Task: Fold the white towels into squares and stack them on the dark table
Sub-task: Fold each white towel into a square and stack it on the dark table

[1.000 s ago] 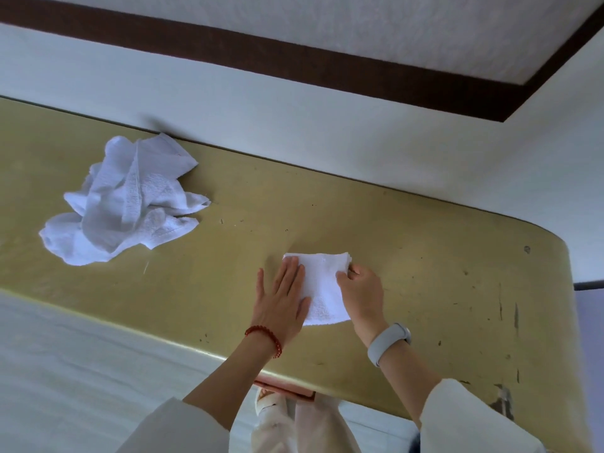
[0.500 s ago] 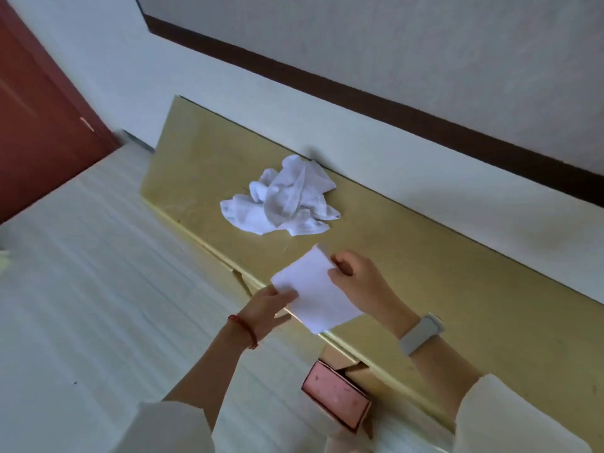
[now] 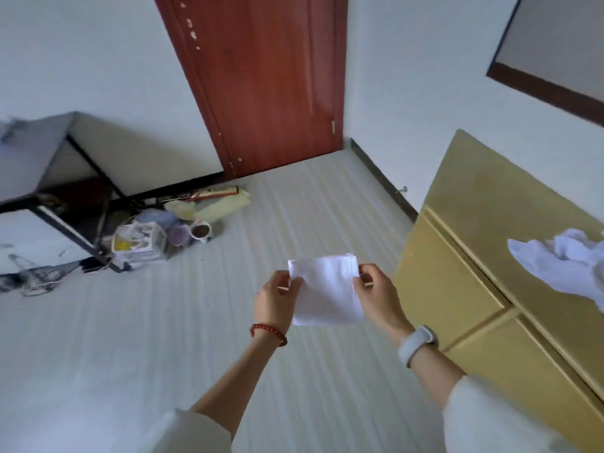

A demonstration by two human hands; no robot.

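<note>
Over the floor, between cabinet and table: we carry one folded towel [image 3: 327, 291] in the air, clear of every surface.
Left hand: our left hand [image 3: 276, 300] pinches the towel's left edge near the upper corner, thumb on top, fingers curled behind.
Right hand: our right hand [image 3: 379, 297] pinches the right edge the same way, fingers bent round the cloth.
Folded towel: it hangs between the two hands as a neat, roughly square pad, upper edge showing layered folds; we judge the folding of this one finished.
Unfolded towels: a crumpled white heap [image 3: 568, 264] lies on top of the yellow cabinet [image 3: 457, 289] to our right, well apart from our hands; how many pieces it holds we cannot tell.
Dark table: a table with a dark frame [image 3: 29, 161] stands at the far left, across the striped floor [image 3: 130, 354]; we take it for the stacking place. Its top is blurred, so we cannot tell whether a stack is there already.
Done: one towel folded to a square, as far as we can see.
Left: setting this square on the dark table, then folding and stacking whatever is in the heap.
Clutter: cups, a box and wrapped items [image 3: 170, 230] sit on the floor under the table, beside a red-brown door [image 3: 268, 83].
Judgement: we are early to midway, in the carrying step.
</note>
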